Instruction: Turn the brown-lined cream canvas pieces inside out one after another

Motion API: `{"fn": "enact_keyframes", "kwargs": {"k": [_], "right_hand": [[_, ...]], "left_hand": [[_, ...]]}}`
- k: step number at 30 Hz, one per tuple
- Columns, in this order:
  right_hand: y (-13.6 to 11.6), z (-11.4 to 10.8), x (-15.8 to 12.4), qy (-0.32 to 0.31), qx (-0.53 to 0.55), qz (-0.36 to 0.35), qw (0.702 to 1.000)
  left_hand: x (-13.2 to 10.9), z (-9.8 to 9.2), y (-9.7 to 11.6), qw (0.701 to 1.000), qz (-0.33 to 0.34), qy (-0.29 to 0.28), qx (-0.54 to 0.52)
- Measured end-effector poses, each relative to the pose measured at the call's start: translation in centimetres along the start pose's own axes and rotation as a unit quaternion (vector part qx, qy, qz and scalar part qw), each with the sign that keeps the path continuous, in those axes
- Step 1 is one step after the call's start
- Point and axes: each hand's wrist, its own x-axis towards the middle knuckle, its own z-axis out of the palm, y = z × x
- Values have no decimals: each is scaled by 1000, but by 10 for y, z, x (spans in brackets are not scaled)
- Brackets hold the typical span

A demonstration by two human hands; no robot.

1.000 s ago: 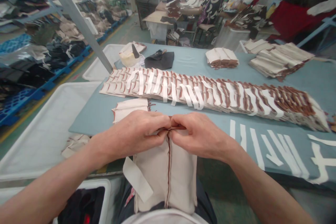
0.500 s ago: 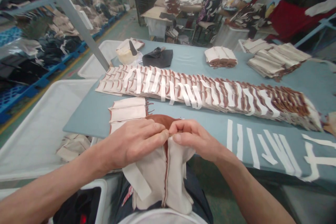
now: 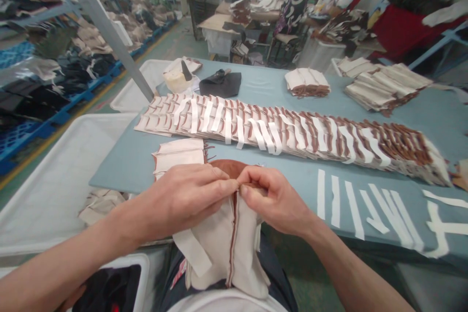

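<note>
Stretching away behind the work, a garment workshop is blurred and hard to make out: racks of piled clothing [image 3: 73, 58] on the left, and a seated person [image 3: 294, 7] at a far table. Across the pale blue bench [image 3: 117, 175] runs a long overlapping row of cream fabric pieces [image 3: 288, 134] with brown edges, crossed by white strips. More white strips [image 3: 365, 209] lie loose at the right, and a small stack of cream pieces [image 3: 178, 156] sits just beside the left hand [image 3: 183, 200]. Off the bench's near edge, above the person's lap, hangs a cream cloth piece [image 3: 223, 248] with a dark brown seam down its middle and a white strip at one side. The left hand and right hand [image 3: 274, 200] meet at its top, their fingers [image 3: 221, 180] closed and pinching the seam. They hide the pinched edge, and brown fabric [image 3: 226, 166] shows only partly behind them.
</note>
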Motion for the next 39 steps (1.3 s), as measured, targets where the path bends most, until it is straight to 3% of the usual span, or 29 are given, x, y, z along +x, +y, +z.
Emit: {"fn": "enact_keyframes", "kwargs": {"k": [5, 9, 11, 15, 19, 23, 30, 34, 39], "right_hand": [[-9, -3, -6, 35, -145, -135, 980], [-9, -4, -9, 47, -193, -165, 966], [-7, -5, -10, 55, -191, -169, 965], [3, -4, -11, 71, -141, -181, 971], [10, -1, -10, 83, -97, -187, 974], [5, 0, -10, 76, -120, -218, 965], [-2, 0, -17, 42, -76, -234, 968], [-2, -1, -19, 30, -96, -243, 965], [-12, -7, -23, 19, -245, -258, 934]], "left_hand": [[11, -24, -8, 982, -113, -90, -125], [15, -21, -15, 978, -88, -132, -135], [14, -12, -15, 989, -48, -113, -87], [6, 7, -15, 999, 14, -24, 22], [2, 19, -18, 998, -12, -8, -64], [4, 18, -20, 990, -22, -15, -139], [12, -1, -3, 996, 48, -29, -65], [6, -4, 0, 994, 6, -72, -84], [10, -13, 1, 982, -58, -138, -114]]}}
